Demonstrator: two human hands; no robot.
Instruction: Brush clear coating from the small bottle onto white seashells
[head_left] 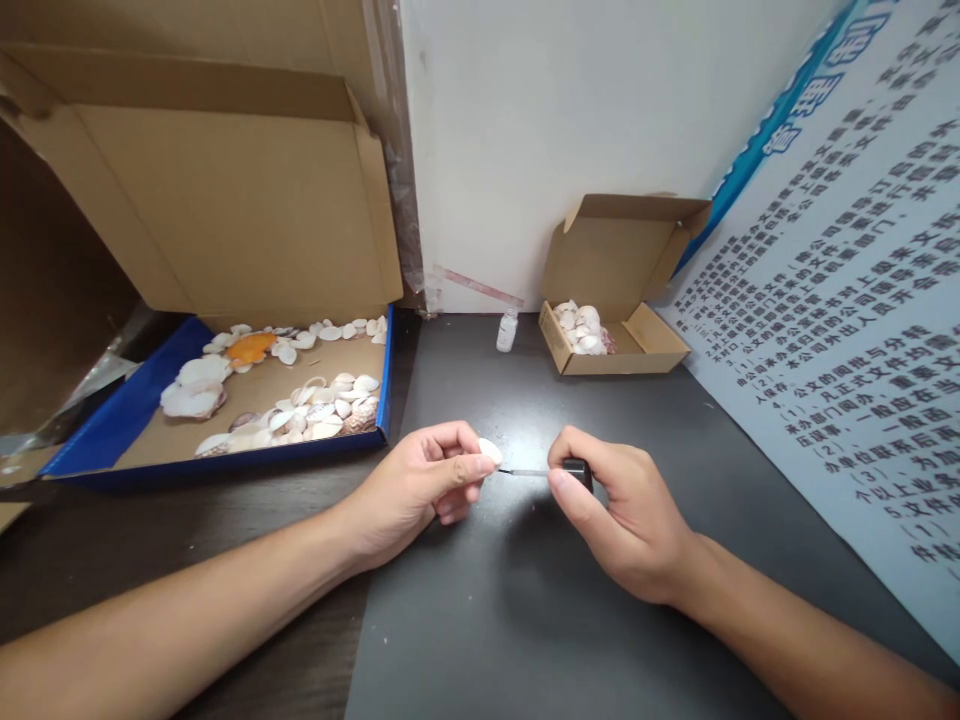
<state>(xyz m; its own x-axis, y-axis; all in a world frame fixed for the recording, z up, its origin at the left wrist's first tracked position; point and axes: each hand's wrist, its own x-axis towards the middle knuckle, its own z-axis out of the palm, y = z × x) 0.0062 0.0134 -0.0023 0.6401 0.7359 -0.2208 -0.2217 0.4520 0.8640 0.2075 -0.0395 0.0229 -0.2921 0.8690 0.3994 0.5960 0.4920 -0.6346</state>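
My left hand (431, 478) pinches a small white seashell (490, 450) between thumb and fingers, above the dark table. Facing it, my right hand (622, 510) grips a brush by its black cap (579, 472). The thin brush stem (531, 472) points left, and its dark tip is at the shell's lower edge; whether it touches the shell or my thumb I cannot tell. Behind my hands, a small clear bottle (507, 331) with a white label stands upright on the table, its neck uncapped.
To the left, an open blue-sided cardboard box (383, 385) holds many shells, one of them orange (251, 348). A smaller open cardboard box (622, 362) with whitish shells (583, 328) stands at the back right. A printed poster (847, 330) slants along the right side.
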